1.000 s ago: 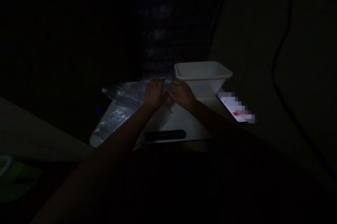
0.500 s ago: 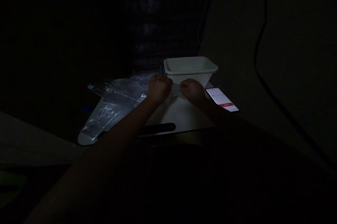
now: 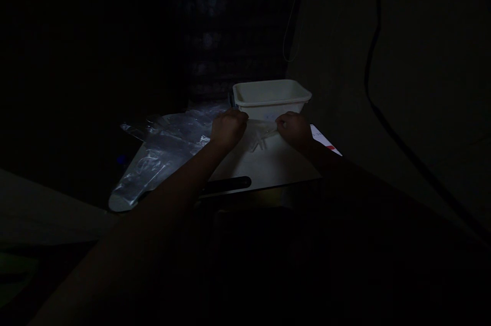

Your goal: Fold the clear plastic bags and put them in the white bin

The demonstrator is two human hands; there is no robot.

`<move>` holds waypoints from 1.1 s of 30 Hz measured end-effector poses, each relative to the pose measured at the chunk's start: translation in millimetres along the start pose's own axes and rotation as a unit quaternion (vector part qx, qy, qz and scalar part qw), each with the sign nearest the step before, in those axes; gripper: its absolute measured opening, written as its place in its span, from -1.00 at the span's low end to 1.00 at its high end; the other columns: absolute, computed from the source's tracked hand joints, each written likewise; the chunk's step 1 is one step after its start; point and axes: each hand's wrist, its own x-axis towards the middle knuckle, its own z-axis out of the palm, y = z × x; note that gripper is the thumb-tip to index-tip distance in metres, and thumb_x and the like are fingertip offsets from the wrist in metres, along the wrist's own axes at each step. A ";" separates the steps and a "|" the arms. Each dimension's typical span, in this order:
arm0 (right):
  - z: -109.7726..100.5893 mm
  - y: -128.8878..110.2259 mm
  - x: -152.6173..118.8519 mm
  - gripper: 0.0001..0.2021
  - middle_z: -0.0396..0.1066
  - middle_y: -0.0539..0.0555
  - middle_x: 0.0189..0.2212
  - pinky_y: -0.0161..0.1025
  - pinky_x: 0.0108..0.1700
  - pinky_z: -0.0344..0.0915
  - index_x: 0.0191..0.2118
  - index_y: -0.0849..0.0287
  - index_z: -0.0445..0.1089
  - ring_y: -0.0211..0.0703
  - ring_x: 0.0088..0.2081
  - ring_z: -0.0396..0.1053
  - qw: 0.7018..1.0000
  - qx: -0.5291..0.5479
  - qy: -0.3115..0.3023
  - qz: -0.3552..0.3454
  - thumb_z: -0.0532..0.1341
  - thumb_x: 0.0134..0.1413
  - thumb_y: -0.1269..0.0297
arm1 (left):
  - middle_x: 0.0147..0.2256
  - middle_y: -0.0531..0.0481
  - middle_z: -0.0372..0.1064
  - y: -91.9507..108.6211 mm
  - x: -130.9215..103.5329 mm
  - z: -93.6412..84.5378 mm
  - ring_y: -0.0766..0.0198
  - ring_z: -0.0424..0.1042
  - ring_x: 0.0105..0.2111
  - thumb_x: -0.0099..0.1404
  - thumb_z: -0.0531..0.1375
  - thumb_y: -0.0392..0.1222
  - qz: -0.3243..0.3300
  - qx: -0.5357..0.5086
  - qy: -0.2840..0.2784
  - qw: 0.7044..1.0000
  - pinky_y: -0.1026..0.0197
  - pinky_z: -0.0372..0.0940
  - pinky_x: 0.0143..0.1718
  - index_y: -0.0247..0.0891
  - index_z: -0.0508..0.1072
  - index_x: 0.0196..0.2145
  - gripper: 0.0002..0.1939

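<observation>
Though the room [image 3: 337, 50] is nearly dark, the left hand [image 3: 229, 127] and right hand [image 3: 295, 129] visibly pinch thin clear plastic [image 3: 261, 126], stretched between them above the pale tabletop [image 3: 272, 167]. Writing on the phone [image 3: 322, 138] is unreadably small.

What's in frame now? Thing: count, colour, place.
Clear plastic piece: 1, translucent, stretched between both hands
Clear plastic bags: several, uncountable, translucent, table's left side
Tub: 1, off-white, table's far side
Phone: 1, white-and-red screen, right of the tub, partly hidden
Table: 1, whitish, centre
Slot: 1, black, table's near edge
Cable: 1, dark, right
Cord: 1, pale, behind the tub
Left hand: 1, pinching the piece's left
Right hand: 1, pinching its right
</observation>
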 end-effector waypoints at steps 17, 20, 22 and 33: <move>3.8 12.3 -0.4 -0.82 0.40 0.07 -0.44 -0.27 -0.27 0.23 -0.44 0.27 0.37 -0.20 -0.37 0.34 0.985 0.155 0.051 0.058 0.04 -0.21 0.47 | -0.45 0.00 0.34 -7.1 7.1 14.6 0.40 0.37 -0.59 0.07 0.02 -0.31 -0.195 -0.438 0.039 0.877 0.35 0.26 -0.53 -0.37 0.33 -0.45 -0.88; 0.5 7.9 -0.5 -0.85 0.39 0.06 -0.51 -0.30 -0.42 0.27 -0.47 0.27 0.34 -0.24 -0.50 0.36 0.957 0.258 0.030 0.133 0.04 -0.21 0.48 | -0.51 0.05 0.30 -6.1 10.0 16.3 0.40 0.38 -0.59 0.05 0.06 -0.33 -0.241 -0.563 0.044 0.789 0.36 0.27 -0.55 -0.37 0.29 -0.49 -0.95; -1.4 5.1 -0.4 -0.88 0.35 0.04 -0.55 -0.33 -0.51 0.27 -0.50 0.27 0.30 -0.26 -0.57 0.35 0.923 0.337 0.015 0.186 0.03 -0.20 0.49 | -0.55 0.08 0.28 -6.2 10.5 16.5 0.40 0.38 -0.56 0.03 0.08 -0.34 -0.252 -0.601 0.039 0.758 0.33 0.28 -0.52 -0.36 0.28 -0.50 -0.97; -15.5 6.1 0.9 -0.98 0.32 -0.04 -0.49 -0.51 -0.74 0.10 -0.50 0.21 0.16 -0.51 -0.73 0.18 0.855 0.483 0.064 0.178 0.06 -0.15 0.39 | -0.50 0.07 0.30 0.0 12.4 4.5 0.34 0.39 -0.43 -0.02 0.14 -0.31 -0.254 -0.715 0.050 0.649 0.20 0.27 -0.35 -0.33 0.29 -0.50 -0.92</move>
